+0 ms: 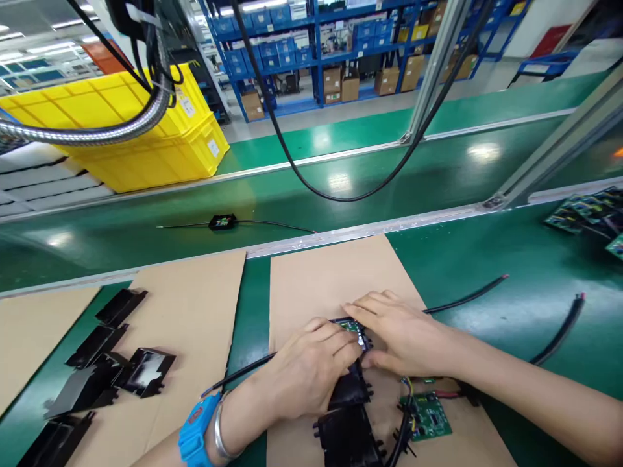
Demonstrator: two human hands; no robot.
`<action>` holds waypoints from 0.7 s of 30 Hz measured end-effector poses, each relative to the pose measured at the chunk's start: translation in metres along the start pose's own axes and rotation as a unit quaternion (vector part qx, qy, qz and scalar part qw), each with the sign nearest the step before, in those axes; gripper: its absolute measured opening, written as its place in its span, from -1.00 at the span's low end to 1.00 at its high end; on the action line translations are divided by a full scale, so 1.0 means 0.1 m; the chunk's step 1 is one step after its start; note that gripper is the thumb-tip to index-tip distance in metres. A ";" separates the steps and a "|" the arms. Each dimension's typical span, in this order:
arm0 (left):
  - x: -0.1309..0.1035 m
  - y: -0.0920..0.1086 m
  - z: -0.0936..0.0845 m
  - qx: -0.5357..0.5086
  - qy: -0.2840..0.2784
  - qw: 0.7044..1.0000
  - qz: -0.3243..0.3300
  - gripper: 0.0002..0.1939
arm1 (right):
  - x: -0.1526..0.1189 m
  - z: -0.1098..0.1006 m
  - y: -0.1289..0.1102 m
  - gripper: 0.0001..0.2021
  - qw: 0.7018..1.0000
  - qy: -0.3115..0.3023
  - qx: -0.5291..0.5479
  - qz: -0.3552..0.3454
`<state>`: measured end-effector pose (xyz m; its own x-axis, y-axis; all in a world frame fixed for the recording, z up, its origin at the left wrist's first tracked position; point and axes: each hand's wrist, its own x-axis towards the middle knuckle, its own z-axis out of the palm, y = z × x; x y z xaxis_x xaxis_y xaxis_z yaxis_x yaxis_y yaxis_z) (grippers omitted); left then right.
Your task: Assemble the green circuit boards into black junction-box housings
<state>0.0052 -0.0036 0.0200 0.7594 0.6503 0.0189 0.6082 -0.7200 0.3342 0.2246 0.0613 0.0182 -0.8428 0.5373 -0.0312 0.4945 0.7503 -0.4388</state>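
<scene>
I curl my left hand (316,366) over the black housing (367,342) and its circuit board (348,326), my right hand (396,334) spread at one end; whether either pinches, I can't tell. The housing lies on the cardboard sheet (331,279), short of its far edge.

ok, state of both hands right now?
Left hand: curled over the black case; grip hidden, can't tell.
Right hand: thumb and fingers parted at the case's right end; grip unclear.

On the cardboard sheet (311,285): 1 casing (348,438) nearest, circuit board (432,416) to its right, wired case (351,326) farther. Left: loose casings (146,375). Far left: crates (163,152). Far: shelving (316,55).
</scene>
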 end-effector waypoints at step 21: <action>-0.04 -0.13 0.11 -0.061 -0.013 0.998 -0.004 -0.59 | -0.09 0.01 0.16 -0.78 0.997 0.013 0.074 0.018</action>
<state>-0.0031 0.0006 0.0056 0.7613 0.6484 -0.0079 0.5829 -0.6790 0.4463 0.2402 0.0686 0.0108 -0.8190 0.5732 -0.0268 0.4850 0.6666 -0.5661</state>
